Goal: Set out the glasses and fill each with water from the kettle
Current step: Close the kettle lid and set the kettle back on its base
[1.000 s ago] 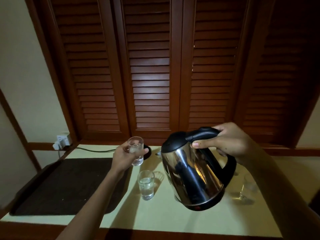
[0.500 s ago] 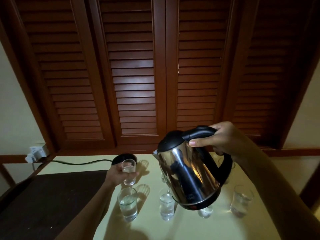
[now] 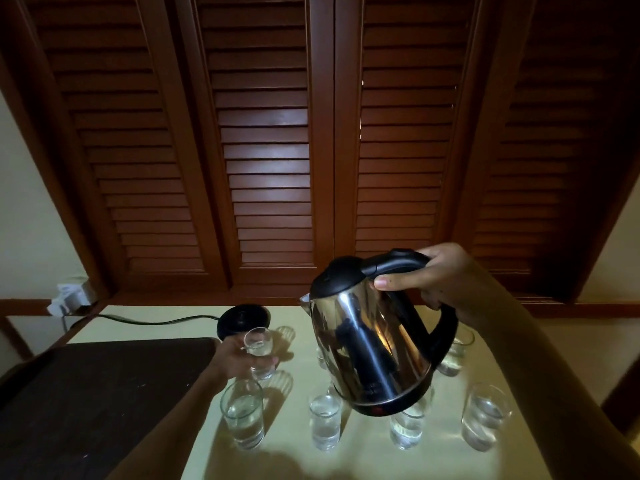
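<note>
Steel with a black lid and handle, the kettle (image 3: 367, 344) hangs tilted right of the power base (image 3: 242, 317) — spout pointing left, lid end leaning left — with the right hand (image 3: 440, 278) curled tight round its handle. Just before that base, the left hand (image 3: 233, 358) clasps a small glass (image 3: 259, 353) in its fingers.

Beneath the right hand (image 3: 446, 282), the rim of a clear water-filled tumbler (image 3: 405, 433) is hidden by the base of the shiny steel kettle with black lid (image 3: 370, 348). A second clear glass (image 3: 452, 360) is half covered by the kettle's black handle. Beyond the left hand (image 3: 232, 360), the round black kettle stand (image 3: 242, 315) is overlapped by the small clear glass (image 3: 258, 351) held there. The left forearm (image 3: 166, 427) and right forearm (image 3: 554, 393) are cut off by the bottom edge. The white wall plug (image 3: 69, 296), left of that hand, is blurred.
</note>
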{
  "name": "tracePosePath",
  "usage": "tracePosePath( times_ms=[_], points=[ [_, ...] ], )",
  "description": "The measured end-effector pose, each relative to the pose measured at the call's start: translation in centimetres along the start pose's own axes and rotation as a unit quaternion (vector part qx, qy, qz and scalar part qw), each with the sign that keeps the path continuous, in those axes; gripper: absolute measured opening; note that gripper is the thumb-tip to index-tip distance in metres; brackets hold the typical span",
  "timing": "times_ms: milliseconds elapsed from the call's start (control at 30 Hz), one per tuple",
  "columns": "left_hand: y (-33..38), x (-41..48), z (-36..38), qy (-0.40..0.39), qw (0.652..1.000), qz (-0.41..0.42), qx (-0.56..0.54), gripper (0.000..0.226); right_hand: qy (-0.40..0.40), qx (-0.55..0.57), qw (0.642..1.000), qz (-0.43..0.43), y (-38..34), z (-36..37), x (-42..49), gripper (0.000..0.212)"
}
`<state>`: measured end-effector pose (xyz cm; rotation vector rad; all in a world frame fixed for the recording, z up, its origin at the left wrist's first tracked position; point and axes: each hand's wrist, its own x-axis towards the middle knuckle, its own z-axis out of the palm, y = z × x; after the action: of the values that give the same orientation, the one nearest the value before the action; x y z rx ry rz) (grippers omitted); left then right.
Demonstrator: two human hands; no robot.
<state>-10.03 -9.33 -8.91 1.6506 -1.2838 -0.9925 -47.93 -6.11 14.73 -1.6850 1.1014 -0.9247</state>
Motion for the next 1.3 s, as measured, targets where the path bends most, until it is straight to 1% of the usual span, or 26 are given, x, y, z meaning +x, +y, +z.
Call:
tracePosePath(
  times_ms=[33, 100, 167, 200, 233, 267, 300, 333, 367, 400, 433, 500, 567, 600, 667, 700, 733, 767, 800, 900, 967, 1100, 1167, 1200, 1300],
  points=[
    [0.0, -0.1, 0.1, -0.001, 1.0, 0.002, -0.004, 0.039, -0.001, -0.001, 1.0, 0.004, 0.2, 0.0, 0.2, 0.073],
    [0.2, -0.3, 0.2, -0.008, 1.0, 0.007, -0.014, 0.042, 0.004, -0.004, 1.0, 0.016, 0.4, 0.0, 0.6, 0.061],
    [0.6, -0.4, -0.3, -0.038, 0.999, 0.003, -0.01, 0.048, 0.005, 0.001, 1.0, 0.031, 0.6, 0.2, 1.0, 0.054],
    [1.2, -0.7, -1.0, -0.074, 0.997, -0.008, 0.007, 0.056, 0.001, 0.009, 0.999, 0.038, 0.6, 0.3, 1.2, 0.05],
    [2.1, -1.0, -2.0, -0.12, 0.992, -0.027, 0.041, 0.067, -0.003, 0.02, 0.999, 0.045, 0.6, 0.5, 1.4, 0.046],
    [3.3, -1.4, -3.2, -0.157, 0.982, -0.053, 0.085, 0.084, -0.003, 0.03, 0.998, 0.05, 0.7, 0.6, 1.6, 0.044],
    [4.5, -1.7, -4.6, -0.165, 0.976, -0.079, 0.121, 0.099, 0.001, 0.039, 0.998, 0.052, 0.7, 0.8, 1.9, 0.042],
    [6.0, -2.0, -5.9, -0.14, 0.976, -0.093, 0.142, 0.108, 0.006, 0.049, 0.998, 0.05, 0.7, 1.0, 2.3, 0.041],
    [7.6, -2.5, -7.3, -0.092, 0.981, -0.089, 0.146, 0.106, 0.01, 0.059, 0.997, 0.044, 0.8, 1.2, 2.7, 0.04],
    [9.4, -3.0, -8.5, -0.035, 0.988, -0.064, 0.136, 0.097, 0.013, 0.065, 0.997, 0.037, 0.9, 1.5, 3.3, 0.04],
    [11.3, -3.7, -9.5, 0.017, 0.992, -0.021, 0.121, 0.086, 0.017, 0.066, 0.997, 0.031, 1.0, 1.9, 4.0, 0.039],
    [15.5, -5.3, -10.7, 0.085, 0.988, 0.09, 0.095, 0.069, 0.024, 0.058, 0.998, 0.02, 1.0, 2.7, 5.8, 0.037],
    [20.0, -6.7, -10.8, 0.104, 0.968, 0.191, 0.125, 0.046, 0.026, 0.064, 0.998, 0.008, 0.7, 3.9, 7.8, 0.029],
    [22.0, -7.1, -10.6, 0.107, 0.956, 0.223, 0.159, 0.043, 0.026, 0.072, 0.997, -0.003, 0.4, 4.7, 8.9, 0.025],
    [24.5, -6.4, -10.2, 0.132, 0.923, 0.272, 0.237, 0.043, 0.028, 0.087, 0.996, -0.021, 0.1, 6.3, 11.4, 0.022],
    [25.2, -5.5, -10.1, 0.146, 0.902, 0.286, 0.289, 0.047, 0.031, 0.09, 0.995, -0.025, 0.1, 7.3, 12.8, 0.023],
    [25.6, -4.4, -10.1, 0.152, 0.881, 0.29, 0.341, 0.055, 0.033, 0.093, 0.995, -0.027, 0.0, 8.3, 14.2, 0.024],
    [25.7, -3.2, -10.1, 0.152, 0.867, 0.286, 0.378, 0.062, 0.036, 0.095, 0.994, -0.027, 0.1, 9.3, 15.6, 0.025],
    [25.5, -1.9, -10.2, 0.148, 0.864, 0.272, 0.398, 0.063, 0.039, 0.099, 0.994, -0.025, 0.3, 10.4, 17.0, 0.028],
    [23.2, 1.7, -10.9, 0.128, 0.871, 0.247, 0.405, 0.051, 0.04, 0.119, 0.992, -0.009, 1.8, 13.8, 20.7, 0.03],
    [21.2, 3.7, -11.6, 0.122, 0.874, 0.24, 0.405, 0.047, 0.034, 0.128, 0.991, 0.008, 3.2, 15.8, 22.9, 0.031],
    [16.9, 7.5, -12.9, 0.12, 0.862, 0.21, 0.446, 0.051, 0.016, 0.127, 0.991, 0.028, 6.2, 19.2, 26.4, 0.035],
    [15.0, 8.8, -13.4, 0.112, 0.867, 0.196, 0.443, 0.053, 0.003, 0.126, 0.992, 0.032, 7.8, 20.7, 27.7, 0.033],
    [14.2, 9.3, -13.6, 0.107, 0.87, 0.188, 0.444, 0.054, 0.002, 0.125, 0.991, 0.038, 8.6, 21.4, 28.2, 0.036],
    [12.3, 10.5, -14.0, 0.099, 0.87, 0.189, 0.444, 0.056, 0.016, 0.099, 0.992, 0.071, 10.4, 23.1, 29.2, 0.055]
  ],
)
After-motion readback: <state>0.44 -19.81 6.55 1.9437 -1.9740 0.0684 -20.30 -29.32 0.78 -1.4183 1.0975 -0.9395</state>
